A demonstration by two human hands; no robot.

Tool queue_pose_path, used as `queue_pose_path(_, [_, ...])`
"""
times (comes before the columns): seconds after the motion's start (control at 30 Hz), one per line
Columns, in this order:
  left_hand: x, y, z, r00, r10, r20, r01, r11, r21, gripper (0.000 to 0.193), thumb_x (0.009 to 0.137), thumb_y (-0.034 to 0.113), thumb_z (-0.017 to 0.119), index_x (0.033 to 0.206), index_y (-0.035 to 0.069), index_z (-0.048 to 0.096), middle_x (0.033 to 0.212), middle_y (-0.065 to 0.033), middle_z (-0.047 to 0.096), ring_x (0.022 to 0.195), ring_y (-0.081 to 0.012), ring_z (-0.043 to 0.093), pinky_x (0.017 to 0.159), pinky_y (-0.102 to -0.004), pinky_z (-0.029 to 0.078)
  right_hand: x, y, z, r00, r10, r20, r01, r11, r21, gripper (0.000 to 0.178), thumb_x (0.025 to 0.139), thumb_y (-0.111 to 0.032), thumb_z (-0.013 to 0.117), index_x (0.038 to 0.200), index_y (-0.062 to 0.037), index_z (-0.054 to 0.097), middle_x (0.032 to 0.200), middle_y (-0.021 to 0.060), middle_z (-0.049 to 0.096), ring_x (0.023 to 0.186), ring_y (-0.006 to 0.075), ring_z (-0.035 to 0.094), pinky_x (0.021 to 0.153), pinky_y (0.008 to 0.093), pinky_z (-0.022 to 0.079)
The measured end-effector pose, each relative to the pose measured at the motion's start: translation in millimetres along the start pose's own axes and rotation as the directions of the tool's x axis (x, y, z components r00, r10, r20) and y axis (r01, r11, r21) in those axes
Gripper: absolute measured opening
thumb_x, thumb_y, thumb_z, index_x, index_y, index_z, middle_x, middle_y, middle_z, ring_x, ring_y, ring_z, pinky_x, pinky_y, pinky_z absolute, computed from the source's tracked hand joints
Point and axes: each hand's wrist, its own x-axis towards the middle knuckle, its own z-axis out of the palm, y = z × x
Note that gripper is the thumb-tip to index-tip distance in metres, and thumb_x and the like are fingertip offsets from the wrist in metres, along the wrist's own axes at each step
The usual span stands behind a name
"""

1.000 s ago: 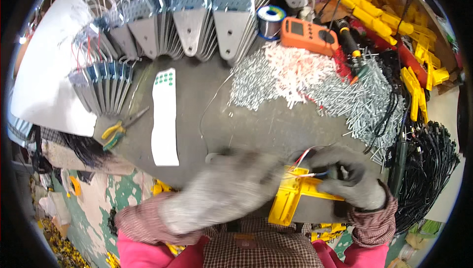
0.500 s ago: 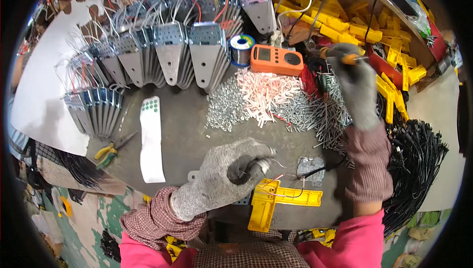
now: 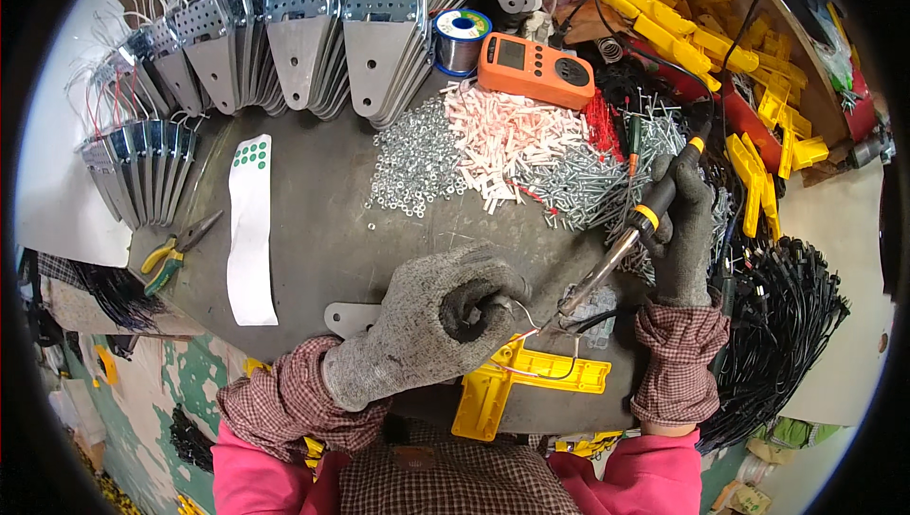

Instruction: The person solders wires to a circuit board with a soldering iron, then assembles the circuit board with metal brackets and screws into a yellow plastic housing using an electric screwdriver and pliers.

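Note:
My gloved left hand [image 3: 427, 325] is closed in a pinch on a thin wire [image 3: 522, 311] whose end curls out past the fingertips. My gloved right hand [image 3: 684, 235] grips a soldering iron [image 3: 599, 275] by its black and yellow handle. The iron slants down to the left, its tip close to the wires by my left fingertips; I cannot tell whether it touches them. Below lies a yellow plastic T-shaped housing [image 3: 485, 403] with thin wires across it. A black cable [image 3: 599, 319] runs to these wires over a small clear plastic piece [image 3: 599, 303].
Beyond my hands lie heaps of nuts [image 3: 414, 166], pale pink sleeves [image 3: 502, 141] and screws [image 3: 569, 188]. A solder spool [image 3: 462, 41] and orange meter [image 3: 536, 70] stand behind. Grey metal brackets [image 3: 384, 51], pliers [image 3: 178, 252], a white strip [image 3: 251, 240] and black cables [image 3: 782, 335] surround the work.
My right hand has come back from the far right, bringing the soldering iron down toward my left hand. My left hand keeps its pinch near the housing. The whole view has shifted slightly.

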Motion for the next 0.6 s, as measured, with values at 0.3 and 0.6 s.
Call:
queue_pose_path(0.3, [-2.7, -7.5, 6.8, 0.999, -0.01, -0.03, 0.006, 0.99, -0.141, 0.014, 0.079, 0.007, 0.069, 0.093, 0.008, 0.069, 0.069, -0.0017, 0.055, 0.054, -0.0091, 0.05, 0.051, -0.0251, 0.043, -1.4, 1.4, 2.5, 0.999, -0.047, -0.008, 0.047, 0.999, 0.01, 0.031, 0.097, -0.039, 0.053, 0.1, -0.0086, 0.055, 0.057, -0.0061, 0.046, 0.036, 0.0007, 0.033, 0.032, 0.0167, 0.024])
queue_pose_path(0.6, [-2.1, 2.2, 4.5, 0.997, 0.08, -0.014, -0.079, 0.997, 0.026, 0.018, 0.079, 0.007, 0.068, 0.097, 0.009, 0.066, 0.077, -0.0036, 0.061, 0.061, -0.0123, 0.058, 0.057, -0.0264, 0.049, 0.6, 2.0, -2.1, 0.996, -0.054, 0.072, 0.054, 0.999, -0.004, 0.03, 0.097, -0.038, 0.053, 0.099, -0.0084, 0.054, 0.054, -0.006, 0.044, 0.035, 0.0016, 0.032, 0.031, 0.0174, 0.023])
